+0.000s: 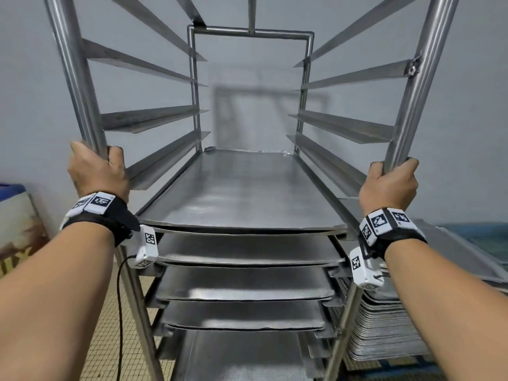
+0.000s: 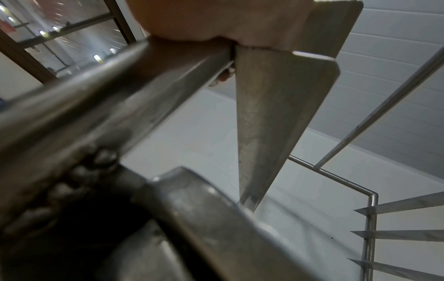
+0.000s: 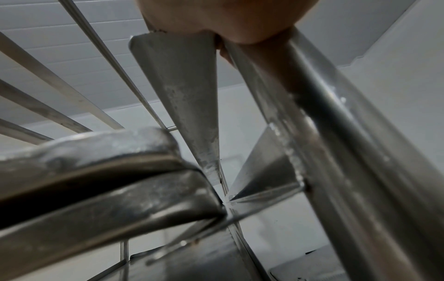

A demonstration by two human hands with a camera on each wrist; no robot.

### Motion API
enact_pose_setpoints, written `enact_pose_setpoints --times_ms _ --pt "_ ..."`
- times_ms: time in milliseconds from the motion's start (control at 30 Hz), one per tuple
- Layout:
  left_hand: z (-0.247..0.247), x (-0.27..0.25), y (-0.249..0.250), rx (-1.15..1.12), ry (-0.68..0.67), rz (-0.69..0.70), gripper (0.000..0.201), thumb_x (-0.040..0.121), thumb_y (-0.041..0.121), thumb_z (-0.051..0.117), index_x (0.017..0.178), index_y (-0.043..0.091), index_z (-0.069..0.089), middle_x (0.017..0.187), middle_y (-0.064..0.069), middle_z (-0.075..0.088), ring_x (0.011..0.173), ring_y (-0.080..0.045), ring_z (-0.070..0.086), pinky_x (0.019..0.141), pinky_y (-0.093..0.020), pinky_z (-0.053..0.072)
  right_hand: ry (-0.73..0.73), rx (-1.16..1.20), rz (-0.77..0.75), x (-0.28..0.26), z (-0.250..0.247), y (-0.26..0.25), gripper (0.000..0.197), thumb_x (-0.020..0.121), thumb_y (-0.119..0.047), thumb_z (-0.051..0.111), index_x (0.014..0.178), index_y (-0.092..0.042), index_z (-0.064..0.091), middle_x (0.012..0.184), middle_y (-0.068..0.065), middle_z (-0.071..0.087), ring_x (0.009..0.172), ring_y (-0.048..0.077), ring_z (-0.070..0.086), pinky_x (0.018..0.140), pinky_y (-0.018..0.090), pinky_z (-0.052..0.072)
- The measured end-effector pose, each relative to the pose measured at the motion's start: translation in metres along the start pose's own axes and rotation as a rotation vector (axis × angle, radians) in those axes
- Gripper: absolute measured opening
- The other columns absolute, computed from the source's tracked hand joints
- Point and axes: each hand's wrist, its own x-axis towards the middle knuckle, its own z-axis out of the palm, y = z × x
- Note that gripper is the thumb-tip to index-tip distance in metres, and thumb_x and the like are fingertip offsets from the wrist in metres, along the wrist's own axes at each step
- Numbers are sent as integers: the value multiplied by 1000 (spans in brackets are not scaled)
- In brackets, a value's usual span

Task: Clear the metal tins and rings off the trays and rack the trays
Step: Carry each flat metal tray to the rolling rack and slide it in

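Both hands are wrapped around the front uprights of the rack [image 1: 250, 37]: the left hand [image 1: 96, 169] has its fingers curled round the left post [image 1: 74, 78], the right hand [image 1: 390, 182] curls the same way round the right post [image 1: 412, 92], thumbs on the near side. Between the two sets of fingers and a little below them lies the top racked tray [image 1: 242, 193], its long axis running straight away from the knuckles toward the rear frame; more trays [image 1: 244, 281] sit on the runners beneath it, and neither hand is nearer to them than the other. Above the fingers the runners stand empty. Any coming move looks to be of the rack itself, since both grips are on its frame. Outward of the right fingers and lower down, a stack of trays [image 1: 384, 325] is half cut off by the forearm, so its count is unclear. No tins or rings show anywhere. Wrist views are blurred close-ups of posts, runners and tray corners; the fingertips are hidden behind the tubes.
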Motion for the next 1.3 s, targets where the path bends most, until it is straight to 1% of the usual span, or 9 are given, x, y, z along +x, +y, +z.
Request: enact_pose_setpoints --times_ms 133,267,400,567,667,833,1033,1167,1300 --pt "36 8 -4 -22 -14 -1 34 89 37 45 102 6 46 92 -16 50 79 -31 47 67 -39 36 13 3 -7 16 29 13 27 92 -21 48 108 1 47 84 8 51 71 28 49 63 33 38" --pt "74 8 4 -31 -35 19 25 89 37 46 97 14 41 93 -13 50 79 -28 46 67 -35 35 20 13 -16 39 55 31 27 92 -21 47 109 0 47 86 11 55 71 27 49 64 34 41" --pt "113 4 16 -22 -47 27 22 92 31 48 96 12 39 92 -12 48 78 -27 43 66 -33 30 12 14 -15 68 77 52 28 93 -22 47 110 0 47 91 16 61 71 27 48 64 32 39" --pt "163 -3 28 -33 -36 46 26 91 30 48 102 7 47 93 -12 48 79 -27 43 68 -34 34 19 3 -15 105 106 78 28 94 -22 48 112 0 47 94 17 61 72 26 48 65 31 39" --pt "188 -9 41 -36 -38 50 19 91 29 48 98 14 41 94 -15 50 80 -27 44 70 -38 37 30 -7 -8 126 121 93 28 94 -21 48 112 0 48 92 15 59 72 25 47 65 30 38" --pt "225 -15 53 -43 -13 40 35 88 31 47 105 1 49 102 -25 58 85 -37 53 73 -43 42 11 3 -14 159 146 115 27 92 -20 48 110 0 48 85 9 53 70 27 49 64 31 39" --pt "258 -19 60 -39 -5 22 37 87 33 46 106 2 49 100 -22 56 88 -38 53 73 -43 41 -16 1 -23 183 171 135 26 93 -21 48 108 0 48 84 8 53 70 28 49 64 31 38" --pt "280 -22 65 -30 4 36 36 87 31 47 105 0 48 102 -26 58 86 -37 52 74 -43 41 -36 22 -25 201 189 149 28 93 -23 47 110 0 48 88 12 58 73 32 55 64 34 43" --pt "299 -20 66 -3 32 33 37 88 32 46 106 0 48 103 -26 58 87 -38 52 73 -44 41 -59 38 -34 210 210 155 28 92 -24 48 109 -1 48 92 16 63 77 37 60 68 42 51"
